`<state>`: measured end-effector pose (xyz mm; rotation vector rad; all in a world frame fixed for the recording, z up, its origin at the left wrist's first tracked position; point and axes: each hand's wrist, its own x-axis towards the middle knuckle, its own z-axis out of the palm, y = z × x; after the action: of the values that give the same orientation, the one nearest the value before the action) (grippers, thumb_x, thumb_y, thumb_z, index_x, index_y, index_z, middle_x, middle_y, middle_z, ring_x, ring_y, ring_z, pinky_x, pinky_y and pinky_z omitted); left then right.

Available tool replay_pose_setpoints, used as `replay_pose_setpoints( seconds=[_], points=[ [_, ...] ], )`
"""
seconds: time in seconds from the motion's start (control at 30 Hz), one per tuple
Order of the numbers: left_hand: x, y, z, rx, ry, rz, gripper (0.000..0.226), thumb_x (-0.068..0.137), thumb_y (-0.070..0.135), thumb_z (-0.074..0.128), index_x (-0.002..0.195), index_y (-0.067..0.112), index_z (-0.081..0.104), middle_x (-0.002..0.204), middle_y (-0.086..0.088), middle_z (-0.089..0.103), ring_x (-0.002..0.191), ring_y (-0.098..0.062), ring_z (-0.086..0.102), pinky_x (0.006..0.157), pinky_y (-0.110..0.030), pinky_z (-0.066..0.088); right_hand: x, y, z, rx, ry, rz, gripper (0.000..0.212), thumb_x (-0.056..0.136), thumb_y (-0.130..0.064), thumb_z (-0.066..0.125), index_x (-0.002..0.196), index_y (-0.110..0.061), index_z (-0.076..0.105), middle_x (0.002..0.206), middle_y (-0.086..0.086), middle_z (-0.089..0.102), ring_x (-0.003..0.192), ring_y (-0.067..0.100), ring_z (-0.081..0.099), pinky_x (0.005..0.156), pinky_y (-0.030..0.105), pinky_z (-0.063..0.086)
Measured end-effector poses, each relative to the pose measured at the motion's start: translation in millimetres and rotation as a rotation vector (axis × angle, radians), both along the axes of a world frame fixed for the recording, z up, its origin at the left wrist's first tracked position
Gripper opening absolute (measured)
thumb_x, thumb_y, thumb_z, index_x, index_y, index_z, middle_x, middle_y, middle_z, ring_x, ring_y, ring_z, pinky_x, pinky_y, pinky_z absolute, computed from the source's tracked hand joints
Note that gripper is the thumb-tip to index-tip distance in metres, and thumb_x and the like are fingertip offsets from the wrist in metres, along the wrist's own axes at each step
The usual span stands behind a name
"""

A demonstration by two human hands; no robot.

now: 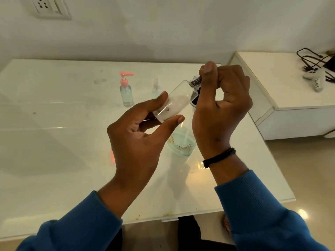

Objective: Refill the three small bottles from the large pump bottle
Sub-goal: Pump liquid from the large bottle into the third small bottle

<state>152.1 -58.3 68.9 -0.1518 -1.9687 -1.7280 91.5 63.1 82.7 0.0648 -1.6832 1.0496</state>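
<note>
Both hands have a grip on one small clear bottle (174,102), held tilted in the air above the white table (54,142). His left hand (139,134) pinches the bottle's lower body, thumb on the near side and fingers curled round the far side, the grip only as wide as the bottle. His right hand (219,113) is closed tight round the dark cap (195,82) at the bottle's raised neck, thumb pressed on top. Whether the cap is on or loose I cannot tell.

Right below the hands stands a larger clear bottle (181,144) with bluish liquid in its bottom. Further back on the table stand a small pink-pump bottle (126,91) and, just beside it, a small clear spray bottle (156,88). Blue sleeves (262,211) cover both forearms, and a black band (219,157) circles the right wrist.
</note>
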Motion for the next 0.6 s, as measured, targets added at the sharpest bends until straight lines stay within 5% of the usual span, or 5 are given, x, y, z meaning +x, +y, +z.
replay_pose_setpoints(
  seconds=[0.6],
  points=[
    [-1.0, 0.5, -0.8, -0.036, 0.02, 0.009, 0.043, 0.081, 0.015, 0.085, 0.121, 0.011, 0.069, 0.118, 0.009, 0.07, 0.105, 0.001, 0.07, 0.084, -0.016, 0.057, -1.7, -0.8, -3.2, -0.002, -0.003, 0.02, 0.029, 0.099, -0.013, 0.061, 0.072, -0.003, 0.067, 0.074, -0.007, 0.057, 0.07, 0.023, 0.052, 0.067, 0.047, 0.045]
  ],
)
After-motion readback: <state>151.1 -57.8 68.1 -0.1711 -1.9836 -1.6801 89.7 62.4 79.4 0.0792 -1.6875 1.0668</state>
